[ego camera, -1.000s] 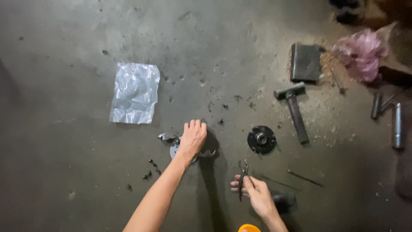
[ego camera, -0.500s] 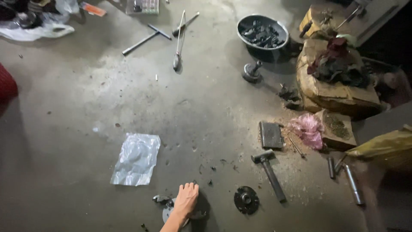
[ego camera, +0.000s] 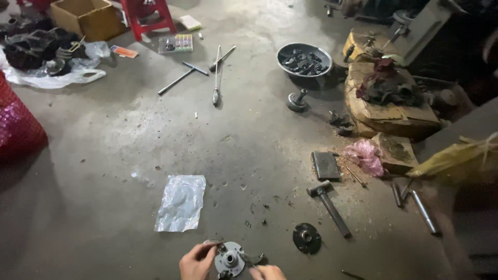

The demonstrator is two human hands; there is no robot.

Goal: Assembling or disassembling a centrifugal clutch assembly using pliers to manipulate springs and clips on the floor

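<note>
Round grey metal disc with a centre hub sits on the concrete floor at bottom centre of the frame, right at the lower edge. Left hand is on its left rim, fingers curled around the edge, gripping it. Right hand comes in from bottom right, fingertips at the disc's right side by a small dark metal piece; mostly cut off by the frame, so can't tell if it has hold of anything.

Just right of the disc, apart from it: dark round flange. Above left: crumpled clear plastic sheet, near but not touching. Hammer lies diagonal to the right, head toward a flat dark metal block. Pink rag beside that.

Open floor runs wide to the left and up the middle. Clutter rings the top and right: metal bowl of dark parts, T-handle wrench, cardboard boxes, red mesh basket at left edge.
</note>
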